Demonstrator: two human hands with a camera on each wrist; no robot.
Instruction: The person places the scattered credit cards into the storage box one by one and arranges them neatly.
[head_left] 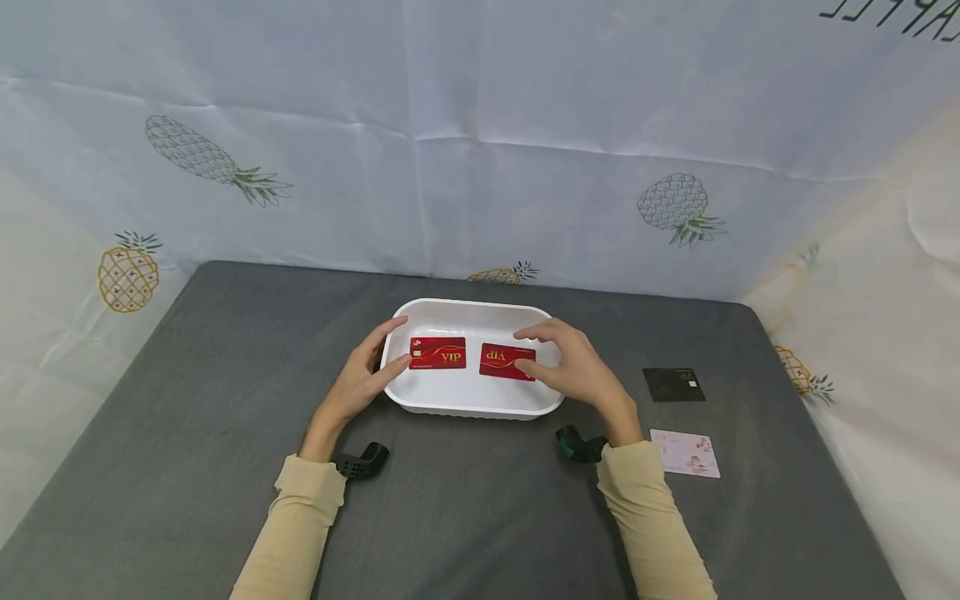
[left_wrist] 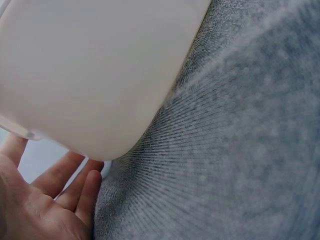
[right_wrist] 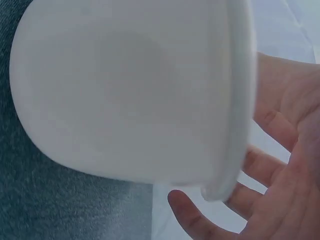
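A white plastic tray [head_left: 480, 402] stands on the grey cloth. Two red VIP cards lie inside it: the left card [head_left: 437, 353] shows a chip, and the right card [head_left: 495, 360] is partly covered by a thumb. My left hand [head_left: 360, 379] is at the tray's left end, thumb and fingertips reaching over the rim, the thumb tip by the left card's edge. Over the right end is my right hand [head_left: 573, 367], fingers spread and bent a little, its thumb above the right card. Whether that thumb touches the card I cannot tell. Both wrist views show loose fingers beside the tray.
A black card [head_left: 673, 385] and a pink card [head_left: 686, 453] lie on the grey table cloth [head_left: 465, 500] to the right of the tray. Behind the table hangs a pale curtain [head_left: 465, 183] printed with pineapples. Each wrist wears a black band.
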